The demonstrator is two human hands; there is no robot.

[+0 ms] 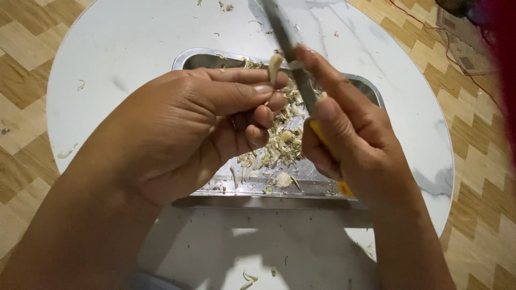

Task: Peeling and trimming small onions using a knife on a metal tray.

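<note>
My left hand [193, 129] pinches a small pale clove-like piece [274, 65] between thumb and fingers above a metal tray [185, 58]. My right hand [344, 134] grips a knife with a yellow handle [322, 140]; its grey blade [285, 40] points up and away, and lies against the pale piece. A heap of pale peelings and scraps [277, 142] lies in the tray under both hands.
The tray stands on a round white marble-look table [123, 37] over a wooden herringbone floor [27, 48]. Loose scraps are scattered on the tabletop at the far edge and near me [248, 279]. A red cloth edge [502, 48] shows at far right.
</note>
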